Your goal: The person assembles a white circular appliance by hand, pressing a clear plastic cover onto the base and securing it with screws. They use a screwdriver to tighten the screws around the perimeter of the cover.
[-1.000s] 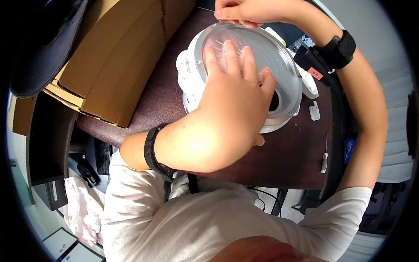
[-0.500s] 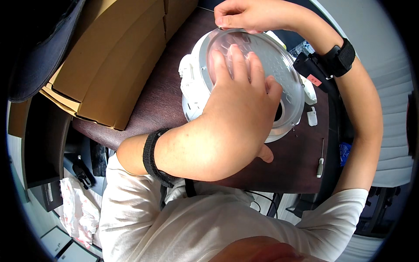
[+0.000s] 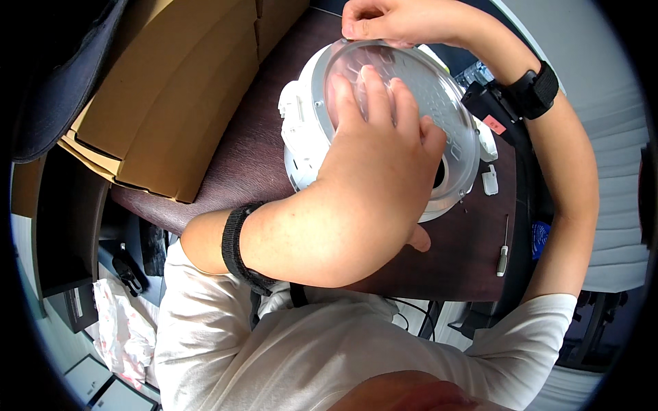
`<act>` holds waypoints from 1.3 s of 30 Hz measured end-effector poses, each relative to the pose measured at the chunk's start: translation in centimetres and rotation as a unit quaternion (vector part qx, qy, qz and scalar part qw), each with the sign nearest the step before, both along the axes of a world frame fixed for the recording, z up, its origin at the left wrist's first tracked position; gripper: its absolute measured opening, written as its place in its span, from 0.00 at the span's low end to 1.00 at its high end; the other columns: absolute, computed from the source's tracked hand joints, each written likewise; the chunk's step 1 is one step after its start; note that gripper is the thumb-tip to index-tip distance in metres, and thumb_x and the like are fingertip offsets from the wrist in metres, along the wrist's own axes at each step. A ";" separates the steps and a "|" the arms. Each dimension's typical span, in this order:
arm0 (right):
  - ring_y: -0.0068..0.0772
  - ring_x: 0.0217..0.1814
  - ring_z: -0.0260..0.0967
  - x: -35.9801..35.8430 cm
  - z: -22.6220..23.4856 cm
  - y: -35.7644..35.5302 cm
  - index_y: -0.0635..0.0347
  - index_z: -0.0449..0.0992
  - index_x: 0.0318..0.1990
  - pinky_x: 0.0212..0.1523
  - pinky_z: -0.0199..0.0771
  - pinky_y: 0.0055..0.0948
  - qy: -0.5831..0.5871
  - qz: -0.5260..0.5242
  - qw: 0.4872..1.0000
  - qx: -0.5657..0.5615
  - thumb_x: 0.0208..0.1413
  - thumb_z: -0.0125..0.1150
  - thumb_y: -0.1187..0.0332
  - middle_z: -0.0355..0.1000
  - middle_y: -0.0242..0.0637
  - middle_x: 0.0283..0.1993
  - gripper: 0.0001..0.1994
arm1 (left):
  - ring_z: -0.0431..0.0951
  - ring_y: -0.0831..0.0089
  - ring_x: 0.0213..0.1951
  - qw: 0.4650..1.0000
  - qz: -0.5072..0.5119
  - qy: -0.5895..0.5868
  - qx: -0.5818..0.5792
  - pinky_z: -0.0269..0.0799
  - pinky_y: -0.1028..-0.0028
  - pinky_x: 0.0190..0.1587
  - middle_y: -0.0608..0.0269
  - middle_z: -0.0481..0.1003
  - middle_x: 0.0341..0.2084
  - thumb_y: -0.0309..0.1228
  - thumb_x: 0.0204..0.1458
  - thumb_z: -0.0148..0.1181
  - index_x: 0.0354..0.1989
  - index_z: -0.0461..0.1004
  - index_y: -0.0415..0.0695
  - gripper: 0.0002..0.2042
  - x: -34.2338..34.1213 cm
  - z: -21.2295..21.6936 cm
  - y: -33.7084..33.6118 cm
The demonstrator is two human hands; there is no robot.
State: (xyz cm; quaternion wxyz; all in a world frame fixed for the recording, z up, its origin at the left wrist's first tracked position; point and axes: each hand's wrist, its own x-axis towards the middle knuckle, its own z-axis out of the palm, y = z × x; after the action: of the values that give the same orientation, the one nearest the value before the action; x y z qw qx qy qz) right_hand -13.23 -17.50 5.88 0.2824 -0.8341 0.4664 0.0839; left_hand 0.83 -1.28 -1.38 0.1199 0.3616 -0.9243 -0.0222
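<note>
**Operator A:** Report the position and grip.

**Operator B:** I see the round metal plate lying on the white round housing, near the far edge of the dark brown desk. My left hand lies flat on the plate, fingers spread and pressing, closed on nothing. My right hand pinches the plate's far rim between thumb and fingertips.

**Operator A:** How will it handle?

**Operator B:** My judgement: the plate is thin, stiff and light, with a smooth face that may slip under a flat palm. The perforated zone looks easy to dent. Take hold at the rim, on opposite sides, not through the round hole near its right edge. The housing is plastic, probably light enough to shift when pushed.

**Operator A:** Surface and room?

**Operator B:** The desk is hard, level and narrow. Cardboard boxes crowd its left side. A small screwdriver lies near the right edge, a small white clip just beside the housing. A dark device sits at the far right corner.
</note>
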 end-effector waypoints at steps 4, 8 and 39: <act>0.24 0.37 0.71 0.1 0.7 0.3 0.64 0.81 0.43 0.39 0.73 0.27 -0.004 0.014 1.000 0.024 0.68 0.58 0.59 0.78 0.33 0.35 0.15 | 0.56 0.30 0.70 1.000 0.002 0.000 0.000 0.49 0.30 0.66 0.36 0.61 0.69 0.64 0.35 0.75 0.69 0.64 0.40 0.54 -0.1 0.0 0.0; 0.23 0.37 0.70 0.6 0.7 0.5 0.64 0.81 0.44 0.39 0.72 0.26 0.013 -0.018 1.000 0.018 0.68 0.59 0.59 0.76 0.31 0.35 0.15 | 0.56 0.30 0.70 1.000 0.001 -0.001 0.001 0.50 0.29 0.65 0.35 0.61 0.68 0.64 0.35 0.75 0.69 0.65 0.40 0.55 -0.1 0.0 0.0; 0.27 0.34 0.73 0.5 0.7 2.3 0.67 0.83 0.41 0.39 0.75 0.28 -0.036 -0.017 0.988 -0.150 0.61 0.63 0.66 0.79 0.38 0.32 0.11 | 0.56 0.30 0.70 1.000 0.004 0.013 -0.008 0.50 0.29 0.65 0.36 0.61 0.68 0.63 0.34 0.75 0.68 0.66 0.41 0.54 -0.1 -0.3 -0.1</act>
State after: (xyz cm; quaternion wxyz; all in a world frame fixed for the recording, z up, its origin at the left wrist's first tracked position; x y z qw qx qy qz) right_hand -12.69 -15.21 6.62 0.1722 -0.8613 0.4775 -0.0216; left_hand 0.77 -1.34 -1.71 0.1353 0.3642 -0.9213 -0.0188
